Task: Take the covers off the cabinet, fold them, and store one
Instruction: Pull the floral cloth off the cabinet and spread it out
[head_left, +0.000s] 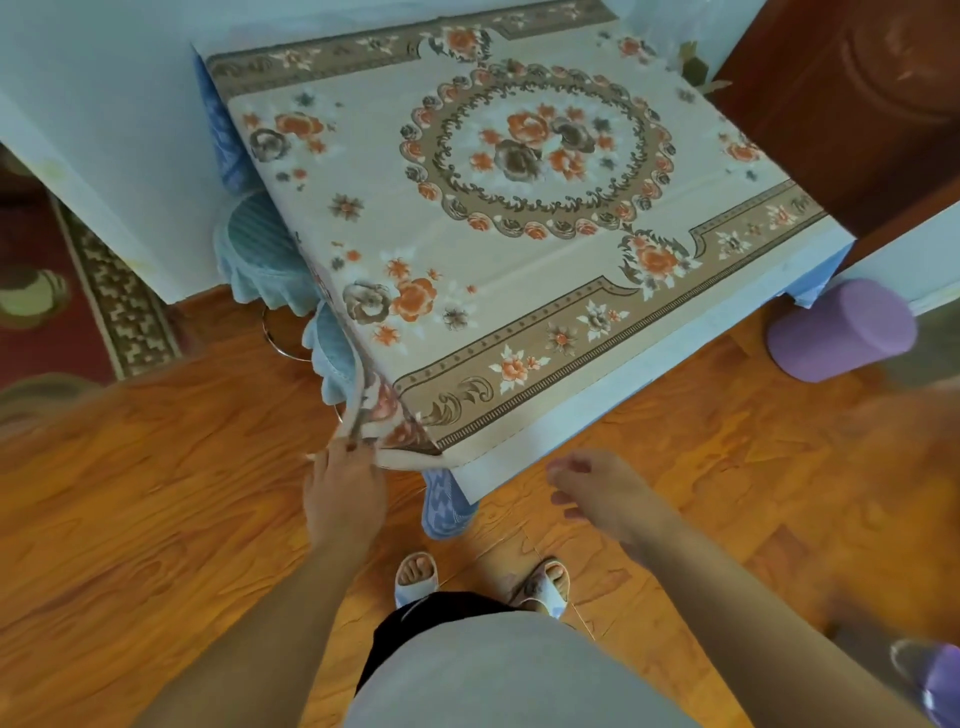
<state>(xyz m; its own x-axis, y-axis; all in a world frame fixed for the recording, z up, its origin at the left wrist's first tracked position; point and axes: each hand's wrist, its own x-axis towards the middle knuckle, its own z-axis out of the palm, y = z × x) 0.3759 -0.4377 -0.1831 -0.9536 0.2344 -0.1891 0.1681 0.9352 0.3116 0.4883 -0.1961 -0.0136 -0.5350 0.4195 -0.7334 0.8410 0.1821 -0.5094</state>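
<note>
A cream floral cover (498, 218) with orange roses and a brown border lies flat over the low cabinet. Under it a pale blue-white cover (649, 358) shows along the front edge, and a blue patterned cloth (447, 506) hangs down at the near corner. My left hand (345, 488) pinches the floral cover's near corner, which is lifted and curled. My right hand (597, 491) hovers just right of that corner, fingers loosely apart, holding nothing.
A stool with a frilled blue cover (265, 254) stands at the cabinet's left side. A purple foam roller (841, 330) lies on the wood floor at right, beside a dark wooden door (857, 104). A patterned rug (62, 291) is at far left. My slippered feet (415, 574) stand near the corner.
</note>
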